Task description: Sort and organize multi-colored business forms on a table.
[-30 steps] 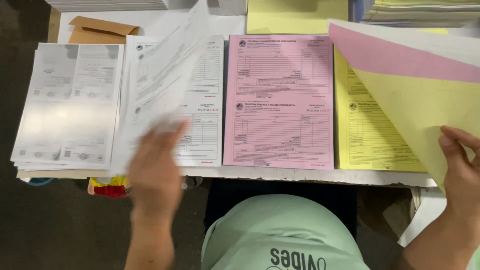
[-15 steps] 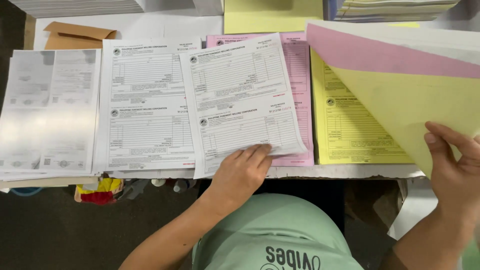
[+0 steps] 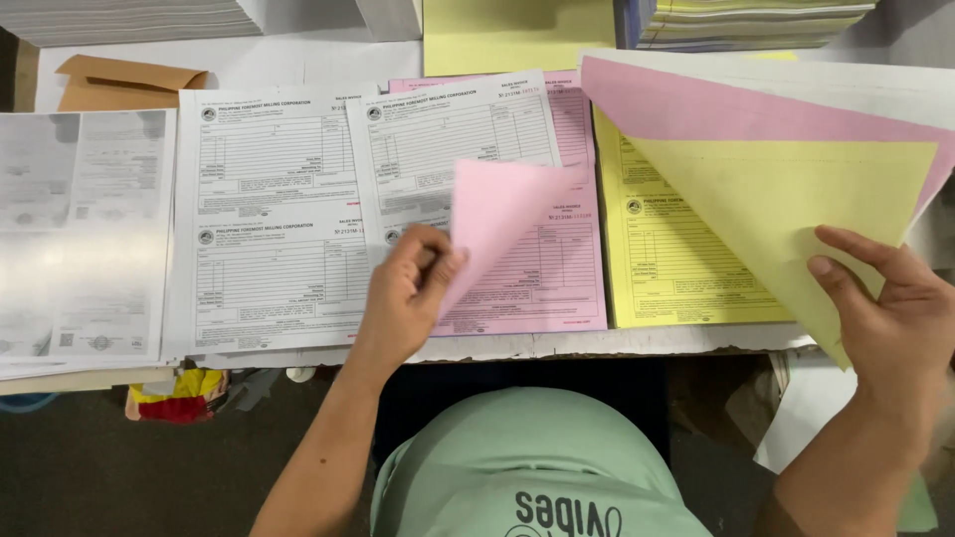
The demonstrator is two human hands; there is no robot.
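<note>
My left hand (image 3: 408, 288) pinches the lower corner of a white form sheet (image 3: 453, 139) together with a pink sheet (image 3: 502, 204) that curls up over the pink form pile (image 3: 557, 278). My right hand (image 3: 885, 318) holds up a fanned set of sheets at the right: white on top, a pink sheet (image 3: 756, 114) and a yellow sheet (image 3: 796, 209) below it. Under that set lies the yellow form pile (image 3: 676, 268). A white form pile (image 3: 264, 219) lies left of my left hand.
A greyish printed pile (image 3: 80, 229) lies at the far left of the white table (image 3: 298, 60). A brown envelope (image 3: 119, 85) sits behind it. Tall paper stacks (image 3: 119, 15) and a coloured stack (image 3: 756, 20) stand at the back, with a plain yellow sheet (image 3: 517, 35).
My left hand carried a white sheet from the white pile onto the pink pile, then lifted a pink sheet's corner with it. My right hand kept holding the fanned set.
</note>
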